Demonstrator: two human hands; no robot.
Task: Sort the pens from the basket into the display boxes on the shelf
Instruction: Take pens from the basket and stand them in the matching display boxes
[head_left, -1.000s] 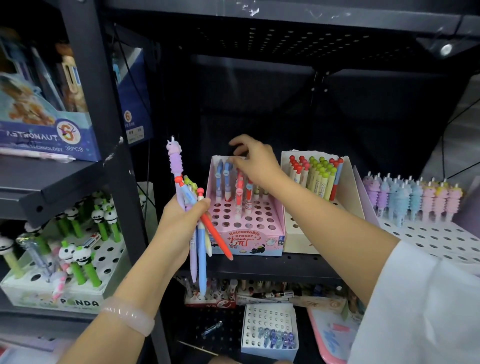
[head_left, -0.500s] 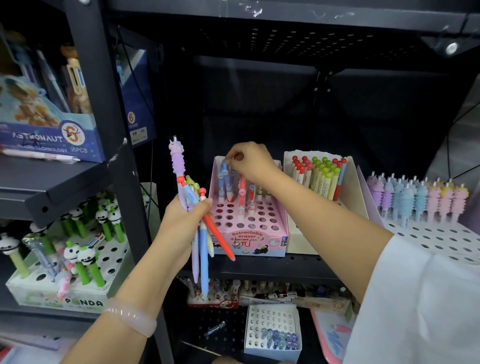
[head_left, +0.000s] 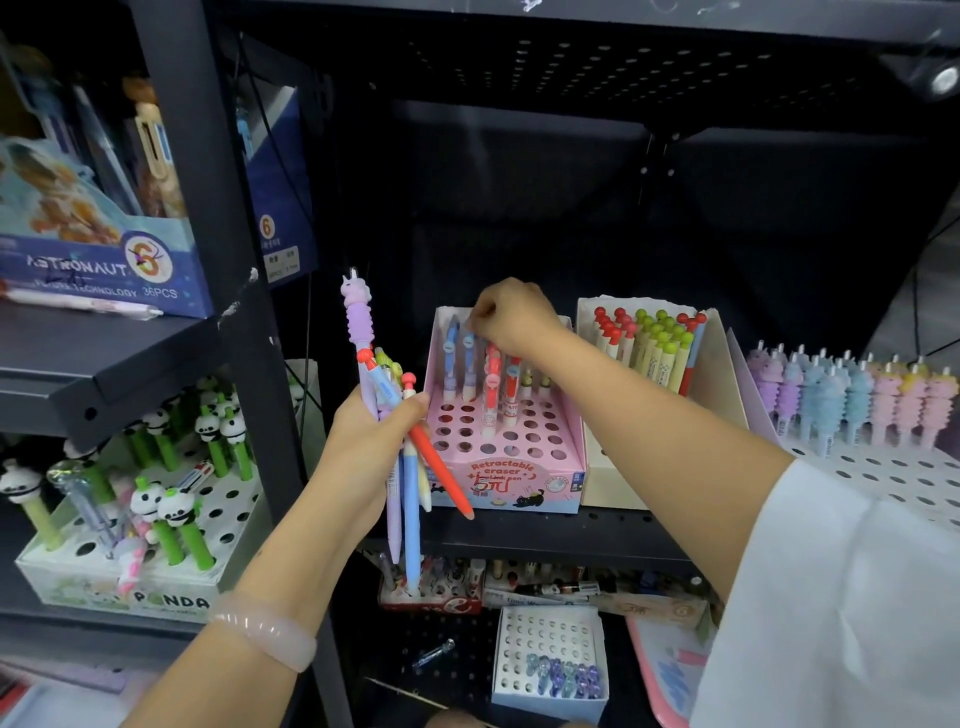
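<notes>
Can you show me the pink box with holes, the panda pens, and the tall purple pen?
pink box (head_left: 524, 480): head view, on its front label.
panda pens (head_left: 174, 512): head view, on one panda's head.
tall purple pen (head_left: 357, 319): head view, on its ribbed purple grip, above the left hand (head_left: 369, 447).

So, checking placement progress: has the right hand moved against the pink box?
Yes. The right hand has shifted left along the pink box back row.

Dim shelf interior, spotlight (head_left: 941, 79) glare (top right), edges warped.
</notes>
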